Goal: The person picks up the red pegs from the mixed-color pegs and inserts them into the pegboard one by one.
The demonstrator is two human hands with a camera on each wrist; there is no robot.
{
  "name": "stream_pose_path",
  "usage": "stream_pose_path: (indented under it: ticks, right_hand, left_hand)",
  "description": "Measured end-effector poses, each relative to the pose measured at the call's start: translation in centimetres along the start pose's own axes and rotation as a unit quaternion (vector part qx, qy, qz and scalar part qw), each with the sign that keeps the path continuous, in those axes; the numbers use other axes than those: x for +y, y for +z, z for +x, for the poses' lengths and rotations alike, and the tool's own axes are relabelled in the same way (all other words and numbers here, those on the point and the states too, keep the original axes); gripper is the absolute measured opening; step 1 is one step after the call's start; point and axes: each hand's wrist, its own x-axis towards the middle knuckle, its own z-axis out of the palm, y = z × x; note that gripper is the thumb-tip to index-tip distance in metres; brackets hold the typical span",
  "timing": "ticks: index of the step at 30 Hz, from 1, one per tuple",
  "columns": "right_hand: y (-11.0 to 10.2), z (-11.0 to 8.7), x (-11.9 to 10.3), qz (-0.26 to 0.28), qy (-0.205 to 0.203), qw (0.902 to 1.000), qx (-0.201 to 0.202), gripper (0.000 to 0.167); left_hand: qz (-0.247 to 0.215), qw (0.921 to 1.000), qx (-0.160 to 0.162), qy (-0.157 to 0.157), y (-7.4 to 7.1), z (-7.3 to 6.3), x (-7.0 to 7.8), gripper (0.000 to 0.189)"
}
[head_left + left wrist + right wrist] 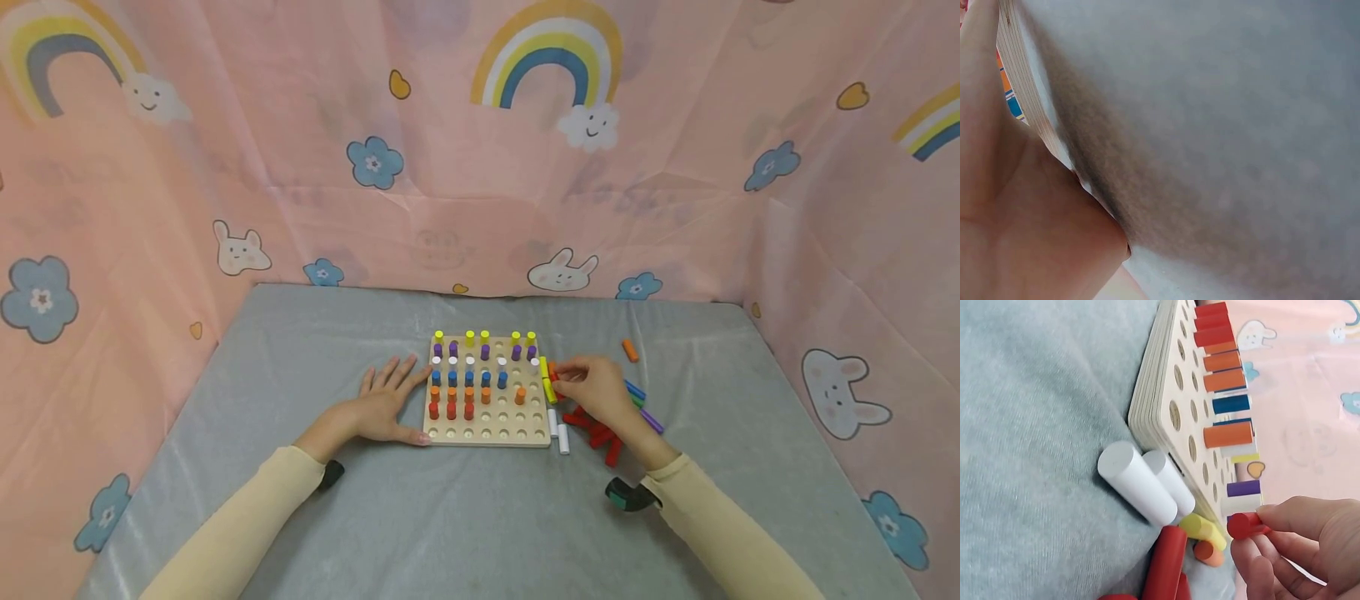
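A wooden pegboard (504, 443) lies on the grey cloth, with rows of yellow, purple, white, blue, orange and red pegs upright in its holes. My left hand (375, 410) rests flat at its left side, fingers spread, the thumb touching the front left corner. In the left wrist view the palm (1041, 225) is beside the board's edge. To the right of the board, my right hand (600, 387) pinches a red peg (1244, 525) between thumb and fingers, above the loose pegs. Part of that peg is hidden by the fingers.
Two white pegs (1137, 482) and yellow pegs (544, 367) lie along the board's right edge. Several loose red pegs (613, 452) are heaped under the right hand. Blue, green and purple pegs (652, 421) lie behind the wrist, and an orange peg (630, 350) lies farther back.
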Motion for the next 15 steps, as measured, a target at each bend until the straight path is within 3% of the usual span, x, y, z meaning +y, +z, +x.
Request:
stream_pose_path:
  ticks: [15]
  right_hand:
    - [0.7,-0.8,-1.7,0.026,-0.035,0.9990,0.007,0.021]
  left_hand:
    - [-0.006,1.0000,-0.002,0.003,0.1,0.1,-0.2,0.117]
